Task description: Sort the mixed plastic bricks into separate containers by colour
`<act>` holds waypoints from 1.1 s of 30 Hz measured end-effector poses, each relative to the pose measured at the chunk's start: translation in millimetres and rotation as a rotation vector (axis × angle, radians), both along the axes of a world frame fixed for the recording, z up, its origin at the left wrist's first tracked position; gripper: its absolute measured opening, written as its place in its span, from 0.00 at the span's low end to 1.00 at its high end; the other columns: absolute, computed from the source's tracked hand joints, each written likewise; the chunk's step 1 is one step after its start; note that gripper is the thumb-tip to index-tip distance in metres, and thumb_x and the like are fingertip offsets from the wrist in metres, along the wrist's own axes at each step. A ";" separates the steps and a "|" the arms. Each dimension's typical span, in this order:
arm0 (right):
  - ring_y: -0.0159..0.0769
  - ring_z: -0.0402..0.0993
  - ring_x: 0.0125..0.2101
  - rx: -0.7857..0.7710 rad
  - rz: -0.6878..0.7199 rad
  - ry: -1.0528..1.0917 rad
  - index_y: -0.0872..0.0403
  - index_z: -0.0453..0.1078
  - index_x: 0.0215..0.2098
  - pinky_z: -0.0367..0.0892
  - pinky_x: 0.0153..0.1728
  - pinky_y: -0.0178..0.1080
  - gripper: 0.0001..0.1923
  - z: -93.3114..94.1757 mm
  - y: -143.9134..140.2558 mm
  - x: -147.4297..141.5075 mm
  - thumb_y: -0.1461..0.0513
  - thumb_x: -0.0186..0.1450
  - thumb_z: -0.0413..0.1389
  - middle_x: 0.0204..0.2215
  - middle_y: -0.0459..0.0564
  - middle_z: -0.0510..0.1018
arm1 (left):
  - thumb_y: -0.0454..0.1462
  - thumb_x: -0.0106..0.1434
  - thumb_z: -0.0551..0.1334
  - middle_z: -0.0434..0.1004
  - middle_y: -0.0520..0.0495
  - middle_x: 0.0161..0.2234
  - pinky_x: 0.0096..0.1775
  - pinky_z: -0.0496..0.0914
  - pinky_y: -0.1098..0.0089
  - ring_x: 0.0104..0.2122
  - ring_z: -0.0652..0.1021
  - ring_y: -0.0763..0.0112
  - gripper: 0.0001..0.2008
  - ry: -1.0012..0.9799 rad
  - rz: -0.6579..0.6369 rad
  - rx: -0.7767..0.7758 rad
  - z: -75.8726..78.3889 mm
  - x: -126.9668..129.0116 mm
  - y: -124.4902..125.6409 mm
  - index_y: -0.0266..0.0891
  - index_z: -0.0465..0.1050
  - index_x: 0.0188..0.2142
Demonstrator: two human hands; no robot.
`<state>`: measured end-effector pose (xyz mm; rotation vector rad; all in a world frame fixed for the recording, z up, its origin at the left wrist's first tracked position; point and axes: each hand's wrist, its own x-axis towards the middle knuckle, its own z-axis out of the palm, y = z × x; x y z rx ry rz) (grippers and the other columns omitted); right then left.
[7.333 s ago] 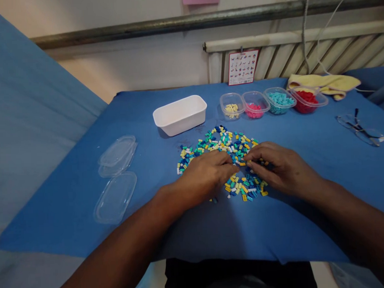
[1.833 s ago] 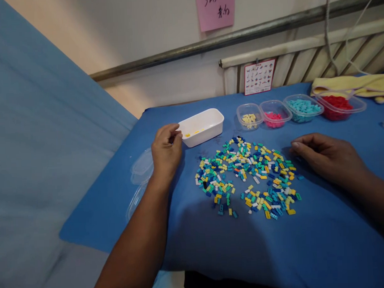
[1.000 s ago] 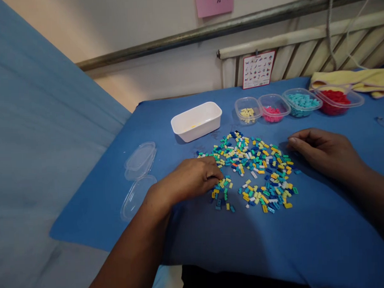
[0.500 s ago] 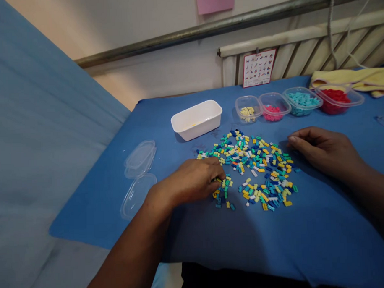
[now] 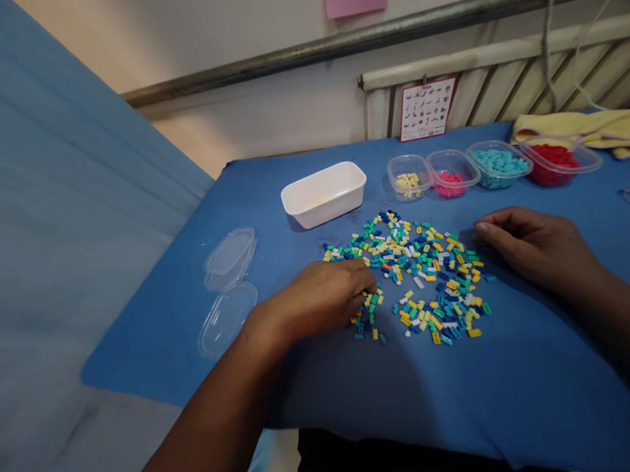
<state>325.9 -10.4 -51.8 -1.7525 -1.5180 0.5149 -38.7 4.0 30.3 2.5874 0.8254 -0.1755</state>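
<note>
Head view: our left hand has come back from the white tub and now sits on the near left edge of the brick pile, mid table, fingers curled onto bricks; actual pinch hidden, can't tell. Our right hand hasn't moved, loosely curled and holding nothing at the pile's right edge. We judge another pick underway.

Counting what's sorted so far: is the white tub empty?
Nearly: the white tub shows only a small yellow speck inside; the rest looks bare.
</note>
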 end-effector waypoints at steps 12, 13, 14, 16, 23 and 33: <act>0.42 0.78 0.30 -0.020 0.008 0.010 0.50 0.83 0.38 0.68 0.33 0.43 0.23 -3.6 0.0 2.9 0.42 0.62 0.63 0.31 0.49 0.86 | 0.29 0.70 0.62 0.83 0.48 0.43 0.46 0.72 0.71 0.42 0.81 0.69 0.09 -0.203 0.049 -0.111 8.5 -17.0 2.2 0.41 0.81 0.43; 0.42 0.78 0.30 -0.022 0.005 0.010 0.50 0.83 0.39 0.68 0.33 0.43 0.22 -3.7 0.2 3.2 0.42 0.62 0.63 0.31 0.49 0.86 | 0.29 0.70 0.63 0.82 0.50 0.40 0.42 0.70 0.72 0.38 0.79 0.71 0.07 -0.177 0.058 -0.126 12.2 -18.4 0.2 0.40 0.80 0.40; 0.41 0.78 0.30 -0.025 0.001 0.012 0.50 0.83 0.39 0.68 0.33 0.43 0.22 -3.8 0.3 3.4 0.42 0.62 0.63 0.31 0.49 0.86 | 0.30 0.69 0.64 0.80 0.52 0.37 0.38 0.68 0.72 0.34 0.78 0.72 0.05 -0.141 0.065 -0.140 15.1 -19.1 -1.9 0.40 0.78 0.38; 0.41 0.78 0.30 -0.034 0.001 0.014 0.50 0.83 0.39 0.68 0.34 0.43 0.22 -3.9 0.2 3.9 0.42 0.62 0.63 0.31 0.49 0.86 | 0.30 0.68 0.65 0.79 0.54 0.33 0.33 0.64 0.71 0.30 0.75 0.73 0.05 -0.064 0.070 -0.158 17.8 -18.2 -6.0 0.40 0.77 0.35; 0.41 0.78 0.29 -0.050 -0.007 0.008 0.51 0.83 0.39 0.68 0.32 0.43 0.23 -0.6 -0.6 1.6 0.41 0.61 0.63 0.30 0.50 0.86 | 0.32 0.68 0.65 0.84 0.52 0.39 0.35 0.64 0.69 0.34 0.79 0.69 0.05 0.109 0.066 -0.095 16.1 -8.0 -15.2 0.43 0.80 0.39; 0.41 0.78 0.29 -0.025 0.000 -0.016 0.49 0.83 0.39 0.69 0.32 0.43 0.21 -4.0 -0.2 4.2 0.42 0.63 0.63 0.31 0.48 0.87 | 0.31 0.72 0.61 0.83 0.48 0.40 0.39 0.67 0.70 0.36 0.79 0.68 0.08 0.072 0.074 -0.053 11.1 -12.1 -8.3 0.40 0.79 0.37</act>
